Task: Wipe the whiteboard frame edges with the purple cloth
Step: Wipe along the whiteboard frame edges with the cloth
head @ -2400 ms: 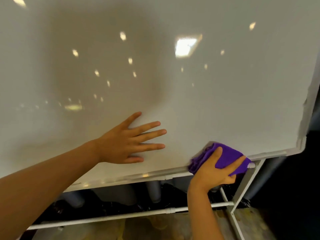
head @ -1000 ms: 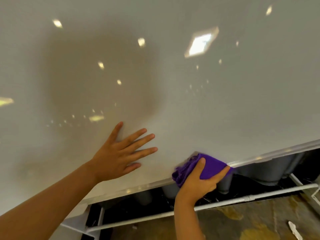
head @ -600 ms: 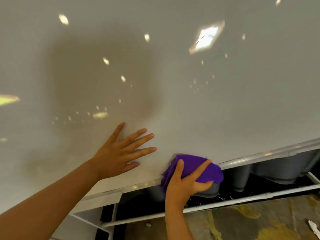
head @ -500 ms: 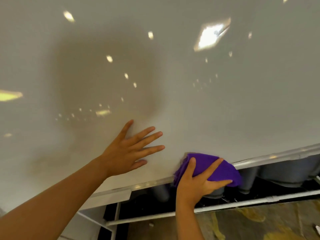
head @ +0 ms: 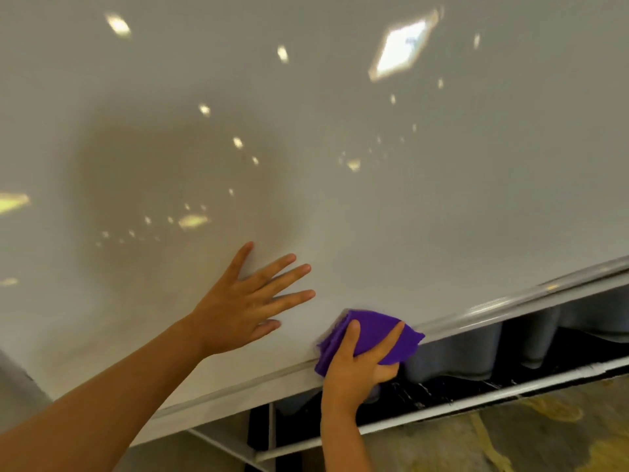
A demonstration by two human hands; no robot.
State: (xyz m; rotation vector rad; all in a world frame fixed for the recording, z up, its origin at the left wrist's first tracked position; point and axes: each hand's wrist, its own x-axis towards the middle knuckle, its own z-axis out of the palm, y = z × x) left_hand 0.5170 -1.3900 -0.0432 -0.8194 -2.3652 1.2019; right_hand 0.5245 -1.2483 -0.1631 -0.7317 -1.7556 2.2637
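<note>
1. Here, from my remote feed off the head camera, the glossy white whiteboard panel (head: 374,199) fills most of the view, speckled with reflected ceiling lights and a dim, soft shadow at its middle.
2. I see the left hand (head: 245,301) laid flat on the board surface, fingers straight and spread, holding nothing; its bare forearm runs down to the lower left corner.
3. I see the right hand (head: 357,362) gripping the folded purple cloth (head: 377,335), with two fingers (head: 391,338) lying over the front of the fabric and the rest curled beneath, where I cannot make them out clearly.
4. The purple cloth is wrapped over the silver metal bottom frame edge (head: 510,304) of the board, touching both the rail and the lowest strip of the white surface, just to the right of the left hand and apart from it.
5. The frame edge slants upward to the right across my view, with a bright glint along it.
6. Below the board I see a white tubular stand crossbar (head: 476,400), rounded grey shapes (head: 452,356) behind it that I cannot identify, and a worn floor with yellow markings (head: 544,437).
</note>
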